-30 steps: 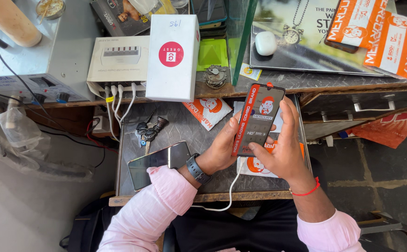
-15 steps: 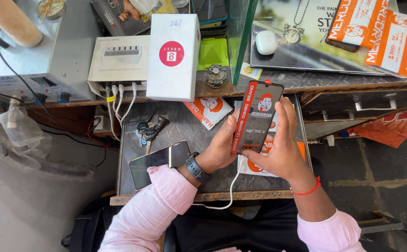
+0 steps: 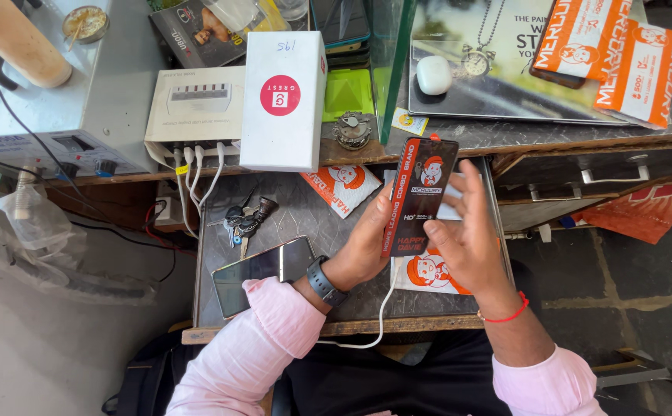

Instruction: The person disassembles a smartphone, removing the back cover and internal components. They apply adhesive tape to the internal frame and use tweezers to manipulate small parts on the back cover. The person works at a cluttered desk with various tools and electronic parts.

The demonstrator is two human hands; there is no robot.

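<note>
My left hand grips a dark phone whose face is covered by a black and red printed film, held upright over the pulled-out drawer top. A white cable runs from the phone's lower end down past my wrist. My right hand hovers just right of the phone with fingers spread, its thumb touching the phone's lower right edge. Orange and white packets lie beneath both hands.
A second phone lies by my left sleeve. A bunch of keys, a white box, a white multi-port charger, a grey power supply, an earbud case and orange packets sit on the desk.
My right hand has let go of the phone's right side and opened its fingers. The phone has tilted slightly more upright in my left hand.
</note>
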